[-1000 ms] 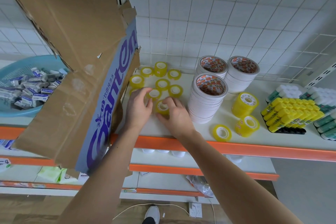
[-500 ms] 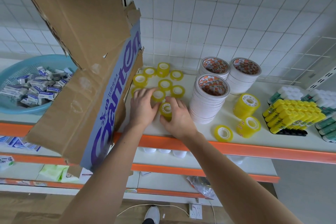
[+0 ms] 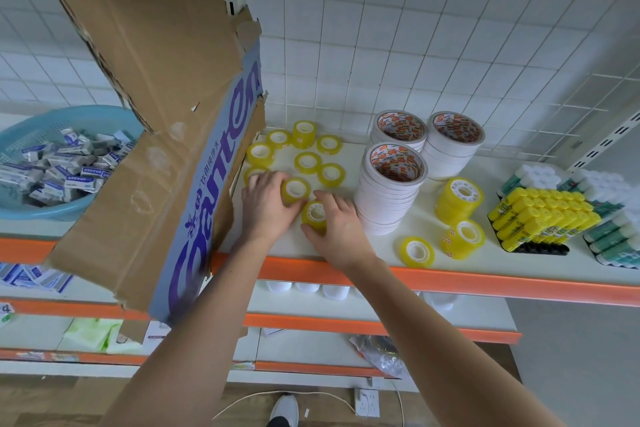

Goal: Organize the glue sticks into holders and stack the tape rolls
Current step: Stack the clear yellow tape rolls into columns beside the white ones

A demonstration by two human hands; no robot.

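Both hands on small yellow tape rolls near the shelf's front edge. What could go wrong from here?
1. The roll in the right hand sits close to the orange shelf edge; a slip could send that tape roll off the front.
2. The left hand works right beside the tilted cardboard box; a nudge might shift it.
3. The tall white tape stack stands near the right hand and might topple if bumped.

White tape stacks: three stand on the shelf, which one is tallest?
The front stack of white tape, nearest the right hand. It holds clearly more rolls than the two shorter stacks behind it by the tiled wall.
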